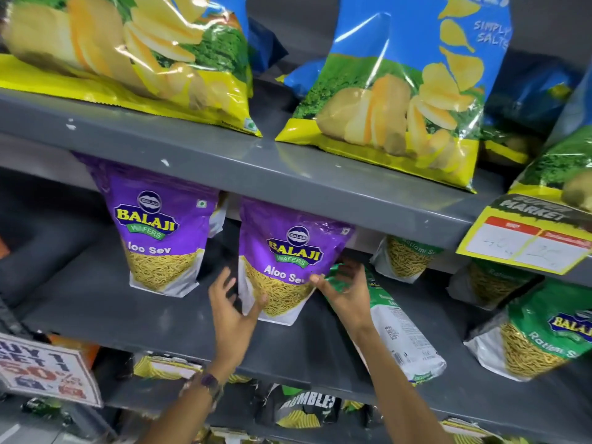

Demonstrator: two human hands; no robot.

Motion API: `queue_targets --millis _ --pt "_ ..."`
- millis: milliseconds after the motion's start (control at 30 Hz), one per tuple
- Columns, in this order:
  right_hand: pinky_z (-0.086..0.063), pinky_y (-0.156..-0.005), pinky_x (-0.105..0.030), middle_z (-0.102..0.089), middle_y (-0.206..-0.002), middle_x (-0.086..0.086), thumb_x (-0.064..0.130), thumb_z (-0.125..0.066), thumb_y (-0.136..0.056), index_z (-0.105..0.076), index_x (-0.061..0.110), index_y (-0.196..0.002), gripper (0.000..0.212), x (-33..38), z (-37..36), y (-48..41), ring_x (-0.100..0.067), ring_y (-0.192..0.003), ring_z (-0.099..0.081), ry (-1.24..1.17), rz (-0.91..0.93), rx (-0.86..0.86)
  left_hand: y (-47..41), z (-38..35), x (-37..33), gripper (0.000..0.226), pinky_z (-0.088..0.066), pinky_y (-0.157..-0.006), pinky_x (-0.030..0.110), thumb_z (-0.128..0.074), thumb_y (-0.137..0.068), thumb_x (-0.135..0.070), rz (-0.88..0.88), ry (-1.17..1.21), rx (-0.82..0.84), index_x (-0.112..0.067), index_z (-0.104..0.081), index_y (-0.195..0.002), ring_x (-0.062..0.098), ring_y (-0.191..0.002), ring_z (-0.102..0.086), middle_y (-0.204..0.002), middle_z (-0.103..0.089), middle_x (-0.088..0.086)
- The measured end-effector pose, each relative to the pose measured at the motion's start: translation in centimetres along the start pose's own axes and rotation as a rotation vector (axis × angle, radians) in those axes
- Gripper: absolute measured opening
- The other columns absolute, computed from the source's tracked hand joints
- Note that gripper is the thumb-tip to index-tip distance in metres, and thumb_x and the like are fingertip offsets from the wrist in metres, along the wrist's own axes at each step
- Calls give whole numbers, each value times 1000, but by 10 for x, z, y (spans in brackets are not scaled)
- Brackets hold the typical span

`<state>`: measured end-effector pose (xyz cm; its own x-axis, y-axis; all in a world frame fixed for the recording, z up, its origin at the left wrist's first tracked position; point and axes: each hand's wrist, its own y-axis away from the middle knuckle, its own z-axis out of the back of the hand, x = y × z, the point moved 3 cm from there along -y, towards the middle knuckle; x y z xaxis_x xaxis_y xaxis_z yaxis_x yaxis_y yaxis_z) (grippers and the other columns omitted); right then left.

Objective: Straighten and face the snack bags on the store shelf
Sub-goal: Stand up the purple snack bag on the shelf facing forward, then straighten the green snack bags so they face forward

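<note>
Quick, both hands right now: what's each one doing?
Left hand: thumb on the purple Aloo Sev bag, fingers blurred; grip cannot be told.
Right hand: gripping the top of the green bag.
</note>
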<state>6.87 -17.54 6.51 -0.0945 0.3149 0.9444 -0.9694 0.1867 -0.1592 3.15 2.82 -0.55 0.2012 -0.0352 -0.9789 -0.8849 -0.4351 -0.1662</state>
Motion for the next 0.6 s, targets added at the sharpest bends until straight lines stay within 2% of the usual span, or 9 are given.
queue_targets --millis 67,133,200,267,367,433,500,533,600 --pt "-49 -83 -33 -60 -109 -5 43 -82 -59 -50 16 -111 67 -15 34 -1 -19 -97 -61 100 19 -74 39 -17 2 61 -48 -86 19 -70 -72 -25 -47 70 -97 -43 -39 -121 2 -101 -57 -119 -50 -4" --pt "-47 -79 -33 -64 -103 -8 33 -77 -70 -55 12 -105 46 -28 77 -1 -23 -94 -62 227 16 -239 70 -44 7 66 -49 -77 13 -63 -78 1 -10 118 -67 -47 -40 -116 5 -87 -61 -108 -55 -2" --pt "-42 -71 -30 -68 -94 -8 29 -72 -75 -58 12 -98 31 -44 122 -5 -27 -91 -64 341 -70 -362 88 -78 9 54 -49 -75 15 -68 -76 -3 159 177 -15 -35 -44 -112 14 -87 -63 -106 -58 6" --pt "-38 -68 -29 -67 -85 -4 36 -69 -78 -59 12 -95 31 -61 153 -16 -24 -86 -62 474 -239 -264 94 -116 10 45 -48 -77 26 -74 -72 -14 447 246 85 -22 -46 -107 24 -95 -59 -109 -57 13" --pt "-39 -60 -29 -66 -62 -12 35 -63 -83 -64 2 -77 33 -85 165 -30 -18 -67 -54 434 -461 99 95 -159 10 26 -43 -70 33 -69 -80 -20 824 243 262 -13 -49 -94 20 -88 -51 -103 -55 11" --pt "-46 -71 -30 -70 -90 -20 30 -64 -83 -67 0 -98 34 -101 163 -28 -21 -83 -59 368 -501 264 91 -175 12 32 -45 -64 32 -69 -79 -28 864 176 313 -8 -56 -100 22 -85 -54 -101 -60 13" --pt "-50 -87 -31 -67 -110 -15 27 -69 -79 -65 7 -109 36 -111 159 -23 -25 -104 -61 261 -446 269 85 -178 12 33 -49 -65 32 -71 -77 -27 799 120 329 -10 -62 -104 21 -83 -60 -92 -66 9" --pt "-51 -83 -22 -68 -106 -11 23 -72 -76 -65 7 -105 34 -112 160 -19 -24 -105 -62 170 -423 231 84 -178 12 31 -51 -68 33 -72 -75 -25 774 99 348 -11 -65 -102 20 -82 -62 -87 -67 6" --pt "-49 -63 -8 -70 -92 -5 17 -76 -72 -66 6 -96 28 -110 164 -9 -18 -91 -66 41 -390 184 82 -175 11 31 -54 -70 34 -74 -73 -21 751 81 395 -11 -68 -102 19 -81 -65 -81 -71 2"
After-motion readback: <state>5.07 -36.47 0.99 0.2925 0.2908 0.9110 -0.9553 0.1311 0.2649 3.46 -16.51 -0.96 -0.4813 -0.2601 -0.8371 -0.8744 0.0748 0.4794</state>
